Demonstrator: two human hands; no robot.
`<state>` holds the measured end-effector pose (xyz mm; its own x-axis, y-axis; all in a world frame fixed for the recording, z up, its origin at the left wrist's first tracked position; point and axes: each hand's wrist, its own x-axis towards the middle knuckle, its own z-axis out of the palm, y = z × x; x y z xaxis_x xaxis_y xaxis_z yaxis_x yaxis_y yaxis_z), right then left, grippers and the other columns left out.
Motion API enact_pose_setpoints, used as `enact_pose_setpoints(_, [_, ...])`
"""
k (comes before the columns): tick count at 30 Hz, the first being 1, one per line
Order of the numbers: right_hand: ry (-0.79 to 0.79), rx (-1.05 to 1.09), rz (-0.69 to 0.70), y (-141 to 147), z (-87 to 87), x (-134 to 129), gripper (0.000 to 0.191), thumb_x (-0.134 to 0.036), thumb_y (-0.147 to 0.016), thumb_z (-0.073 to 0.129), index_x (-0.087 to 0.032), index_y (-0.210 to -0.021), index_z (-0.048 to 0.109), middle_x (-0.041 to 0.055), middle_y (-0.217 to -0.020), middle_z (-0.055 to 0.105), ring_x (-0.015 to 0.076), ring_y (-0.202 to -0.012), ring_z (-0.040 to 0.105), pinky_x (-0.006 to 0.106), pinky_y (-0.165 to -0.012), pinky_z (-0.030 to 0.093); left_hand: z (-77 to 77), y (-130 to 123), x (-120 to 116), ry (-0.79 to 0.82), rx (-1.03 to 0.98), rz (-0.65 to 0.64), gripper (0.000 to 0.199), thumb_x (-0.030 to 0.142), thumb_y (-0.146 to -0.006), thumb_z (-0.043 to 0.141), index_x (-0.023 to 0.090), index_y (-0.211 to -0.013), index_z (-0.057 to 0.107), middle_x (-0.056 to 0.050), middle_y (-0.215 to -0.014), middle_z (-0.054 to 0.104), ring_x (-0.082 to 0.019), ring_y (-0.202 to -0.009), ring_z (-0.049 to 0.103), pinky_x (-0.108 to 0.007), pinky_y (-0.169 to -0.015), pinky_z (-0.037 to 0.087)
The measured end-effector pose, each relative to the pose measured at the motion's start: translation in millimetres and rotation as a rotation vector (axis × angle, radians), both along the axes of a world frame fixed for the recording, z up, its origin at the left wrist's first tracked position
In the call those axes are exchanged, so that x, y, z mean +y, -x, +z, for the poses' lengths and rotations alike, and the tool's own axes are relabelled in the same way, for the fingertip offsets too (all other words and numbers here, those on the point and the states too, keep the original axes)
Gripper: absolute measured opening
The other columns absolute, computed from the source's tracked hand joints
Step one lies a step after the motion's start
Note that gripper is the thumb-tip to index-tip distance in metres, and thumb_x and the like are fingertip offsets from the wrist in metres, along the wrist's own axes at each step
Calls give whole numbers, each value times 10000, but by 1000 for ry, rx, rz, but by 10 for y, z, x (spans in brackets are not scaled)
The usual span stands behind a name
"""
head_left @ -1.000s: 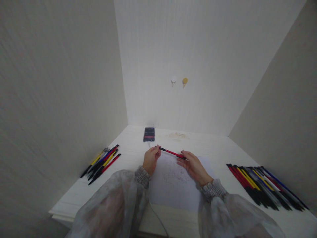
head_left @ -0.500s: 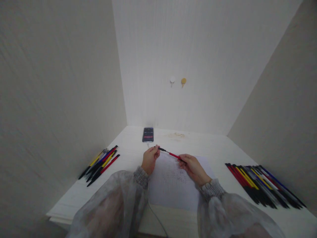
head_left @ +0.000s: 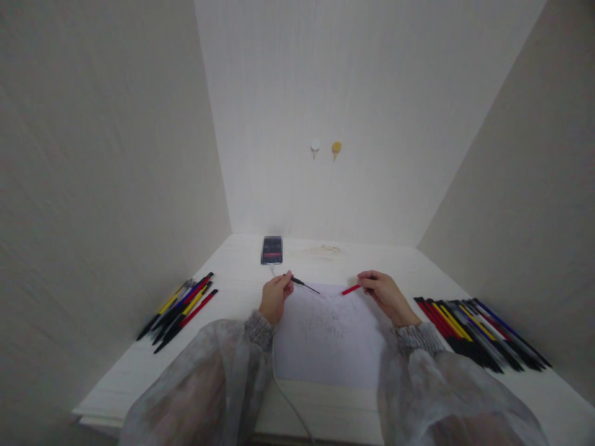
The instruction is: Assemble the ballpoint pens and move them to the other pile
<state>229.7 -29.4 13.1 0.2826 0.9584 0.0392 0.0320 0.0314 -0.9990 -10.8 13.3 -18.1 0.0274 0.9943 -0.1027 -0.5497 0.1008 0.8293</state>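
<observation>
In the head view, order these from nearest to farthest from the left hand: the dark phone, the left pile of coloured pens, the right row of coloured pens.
1. Dark phone, just beyond the left hand.
2. Left pile of coloured pens, at the table's left edge.
3. Right row of coloured pens, far right.

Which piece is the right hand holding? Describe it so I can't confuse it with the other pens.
Start at the white sheet of paper in the middle of the table. Above its far right corner, the right hand pinches a short red pen barrel, pointing toward the left hand. Unlike the pens lying in rows at the table's sides, it is held up, and the left hand's piece is a thin black tip section.
</observation>
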Motion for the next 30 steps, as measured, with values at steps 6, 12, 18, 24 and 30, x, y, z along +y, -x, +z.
enact_pose_setpoints(6, [-35, -316, -10, 25, -63, 35, 88, -155, -527, 564, -151, -612, 586, -36, -481, 499, 77, -433, 386, 219, -432, 283, -59, 4, 27, -26, 52, -25, 246, 316, -529, 698, 106, -609, 600, 31, -521, 505, -40, -495, 451, -170, -518, 389])
enact_pose_setpoints(12, [-51, -488, -38, -58, -23, 47, 107, -200, -562, 533, -148, -648, 571, -40, -464, 480, 83, -429, 401, 217, -439, 304, -78, -5, 46, -17, 84, -25, 269, 334, -526, 693, 102, -617, 590, 33, -518, 503, -39, -491, 452, -172, -518, 393])
enact_pose_setpoints(18, [-1, -597, 16, -178, 31, 30, 181, -265, -595, 539, -142, -728, 538, -43, -457, 475, 94, -420, 432, 217, -432, 323, -91, 13, 85, -47, 161, -22, 304, 379, -534, 675, 105, -602, 564, 38, -500, 494, -44, -475, 447, -188, -513, 398])
enact_pose_setpoints(24, [52, -840, -4, -176, 7, 36, 140, -285, -634, 527, -157, -681, 561, -8, -513, 540, 103, -455, 470, 222, -470, 332, -33, 106, 142, -161, 381, 133, 355, 454, -548, 635, 127, -539, 497, 45, -460, 460, -52, -425, 411, -189, -448, 357])
enact_pose_setpoints(30, [75, -960, -47, -142, 0, 30, 158, -318, -636, 545, -161, -655, 555, 7, -549, 572, 112, -494, 492, 220, -493, 331, -26, 146, 149, -236, 619, 140, 392, 522, -614, 537, 142, -535, 480, 48, -441, 422, -55, -402, 377, -185, -422, 299])
